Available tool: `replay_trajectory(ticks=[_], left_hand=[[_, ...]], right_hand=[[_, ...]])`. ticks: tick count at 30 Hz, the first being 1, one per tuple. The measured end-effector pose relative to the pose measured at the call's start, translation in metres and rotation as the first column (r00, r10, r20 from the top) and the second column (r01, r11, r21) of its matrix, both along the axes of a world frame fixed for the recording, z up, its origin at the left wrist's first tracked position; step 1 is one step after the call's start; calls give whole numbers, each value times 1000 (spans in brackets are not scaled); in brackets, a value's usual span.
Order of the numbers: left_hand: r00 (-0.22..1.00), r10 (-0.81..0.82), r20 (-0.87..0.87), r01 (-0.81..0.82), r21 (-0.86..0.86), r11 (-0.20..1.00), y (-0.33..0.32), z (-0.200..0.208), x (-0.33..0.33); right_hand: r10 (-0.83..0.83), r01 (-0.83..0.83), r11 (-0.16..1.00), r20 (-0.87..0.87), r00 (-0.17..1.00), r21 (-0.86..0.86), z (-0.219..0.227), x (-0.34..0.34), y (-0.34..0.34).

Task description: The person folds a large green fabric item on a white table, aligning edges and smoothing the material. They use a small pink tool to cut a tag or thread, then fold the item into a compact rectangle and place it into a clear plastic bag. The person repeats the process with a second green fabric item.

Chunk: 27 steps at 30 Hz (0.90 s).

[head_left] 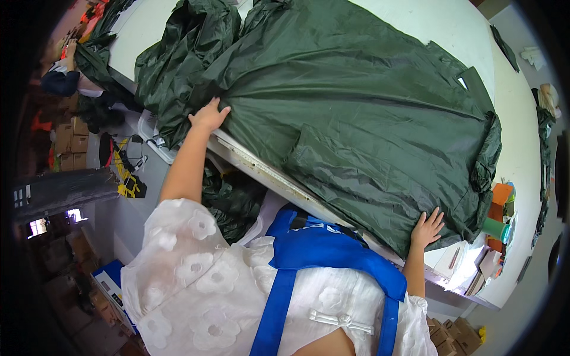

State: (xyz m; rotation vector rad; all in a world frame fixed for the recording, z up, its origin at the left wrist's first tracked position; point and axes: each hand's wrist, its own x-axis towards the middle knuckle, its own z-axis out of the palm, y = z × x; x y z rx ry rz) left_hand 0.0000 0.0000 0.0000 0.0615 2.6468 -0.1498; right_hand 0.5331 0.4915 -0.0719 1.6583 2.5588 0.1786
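Dark green raincoat (356,113) spread flat on the white worktop (439,29), hem overhanging the near edge. Left hand (209,115) and right hand (426,228), fingers extended, press the hem; neither grips, apparently to keep the fabric smooth.

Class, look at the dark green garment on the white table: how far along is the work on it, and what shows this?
Done: the dark green garment already lies spread on the white table. In hand: the left hand and right hand press flat on its near edge, fingers open, gripping nothing. Left: it is unfolded and wrinkled, and a crumpled green heap sits at the far left.
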Motion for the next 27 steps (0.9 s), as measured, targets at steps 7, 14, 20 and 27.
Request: replay_trajectory(ticks=[7,14,20,27], left_hand=[[751,-450,-483,659,504,558,35,13,-27],[990,-10,-143,28,125,992,26,-26,-91],[756,-354,-550,515,165,841,50,-49,-95],[873,89,-480,18,212,977,38,0,-86]], right_hand=[[30,-31,999,47,998,30,-2,24,14],[40,-39,999,38,999,-23,-3,28,12],[37,-35,998,55,998,-48,-6,19,13],[35,-34,999,39,999,-26,-8,33,11]])
